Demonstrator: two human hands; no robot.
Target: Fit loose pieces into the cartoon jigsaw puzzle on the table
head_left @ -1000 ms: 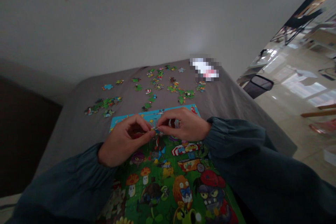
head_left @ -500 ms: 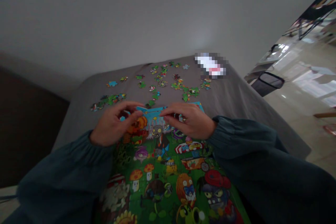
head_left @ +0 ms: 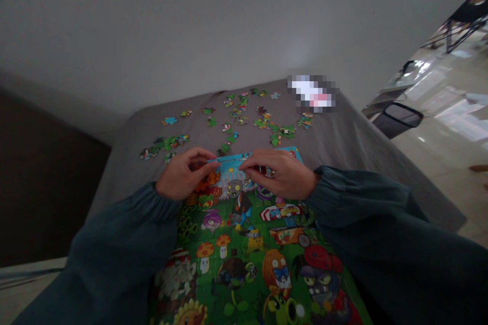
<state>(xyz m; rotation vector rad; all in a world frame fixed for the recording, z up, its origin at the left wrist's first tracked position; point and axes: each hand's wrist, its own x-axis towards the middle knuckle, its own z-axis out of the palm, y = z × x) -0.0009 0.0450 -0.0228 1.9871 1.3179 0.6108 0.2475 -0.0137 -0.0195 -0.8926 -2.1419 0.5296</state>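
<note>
A large picture sheet (head_left: 244, 244), printed with colourful cartoon plants and zombies on green, lies in front of me and runs out of view at the bottom. My left hand (head_left: 185, 175) is at the left part of its blue far edge, thumb and forefinger closed on it. To the right along that edge, my right hand (head_left: 276, 172) has thumb and fingers brought together on the blue strip. Just beyond the sheet, loose jigsaw pieces (head_left: 285, 132) are scattered, with a cluster of joined or heaped pieces (head_left: 168, 144) at the left.
Grey cloth (head_left: 343, 142) covers the table, which meets a pale wall (head_left: 213, 25) at the back. A pixelated, bright phone-like object (head_left: 312, 94) lies at the back right. A dark-framed object (head_left: 400, 117) and a shiny floor (head_left: 453, 127) are beyond the right edge.
The whole view has shifted slightly, moving things rightward. My left hand has come a little closer to my right hand along the sheet's far edge. The pieces lie as before.
</note>
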